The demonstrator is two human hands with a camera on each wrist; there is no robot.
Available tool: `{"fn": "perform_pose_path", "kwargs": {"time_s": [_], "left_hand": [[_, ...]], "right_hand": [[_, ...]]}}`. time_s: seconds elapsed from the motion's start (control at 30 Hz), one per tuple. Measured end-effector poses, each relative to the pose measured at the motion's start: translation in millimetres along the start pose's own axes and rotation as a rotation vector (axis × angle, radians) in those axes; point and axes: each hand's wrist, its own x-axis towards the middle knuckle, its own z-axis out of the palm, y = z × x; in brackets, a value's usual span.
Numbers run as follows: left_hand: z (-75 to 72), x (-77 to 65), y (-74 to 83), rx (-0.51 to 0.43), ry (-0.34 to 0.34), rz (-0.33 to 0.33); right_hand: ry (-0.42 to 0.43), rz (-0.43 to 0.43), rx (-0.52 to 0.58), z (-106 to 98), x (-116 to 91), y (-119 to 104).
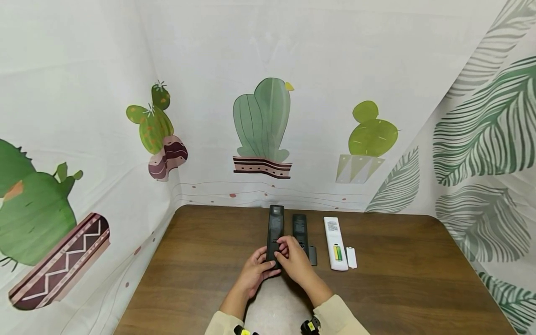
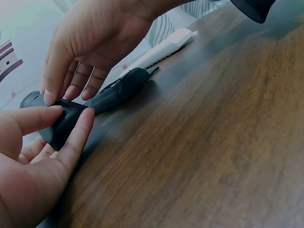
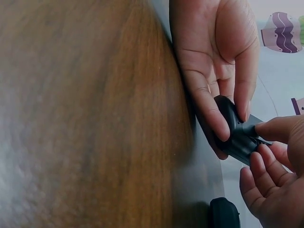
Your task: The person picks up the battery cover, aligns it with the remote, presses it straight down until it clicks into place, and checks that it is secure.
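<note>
A black remote control (image 1: 276, 223), back side up, is held at its near end by my left hand (image 1: 254, 272). In the left wrist view the fingers of that hand (image 2: 42, 166) lie along both sides of the remote's end. My right hand (image 1: 297, 267) bends over the same remote, thumb and forefinger at its battery cover (image 3: 249, 128); its other fingers are curled in beside it. Partly hidden behind the right hand, a second black remote (image 1: 299, 225) lies on the table, with a loose dark battery cover (image 1: 313, 256) next to it.
To the right lies a white remote (image 1: 332, 232), back up, with batteries (image 1: 337, 252) showing in its compartment. Its white battery cover (image 1: 351, 257) is just beside it. The brown wooden table (image 1: 402, 279) ends against a cactus-print cloth (image 1: 201, 139) at the back.
</note>
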Motion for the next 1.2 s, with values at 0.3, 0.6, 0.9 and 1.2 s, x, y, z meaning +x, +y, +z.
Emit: {"fn": "perform_pose_path", "kwargs": {"time_s": [0.3,0.6,0.9,1.2], "left_hand": [[0.8,-1.1,1.2,-0.011,-0.023,0.022],[0.5,-0.4,1.4,-0.006,-0.005,0.007],[-0.2,-0.1,1.0,-0.009,0.000,0.003],[0.2,-0.1,-0.5,-0.026,-0.002,0.005]], "right_hand": [[0.008,0.002,-0.001,0.2,-0.1,-0.2],[0.014,-0.001,0.004,1.0,-0.1,0.0],[0.011,-0.003,0.001,1.1,0.2,0.6],[0.066,0.018,0.015,4.7,1.9,3.2]]}}
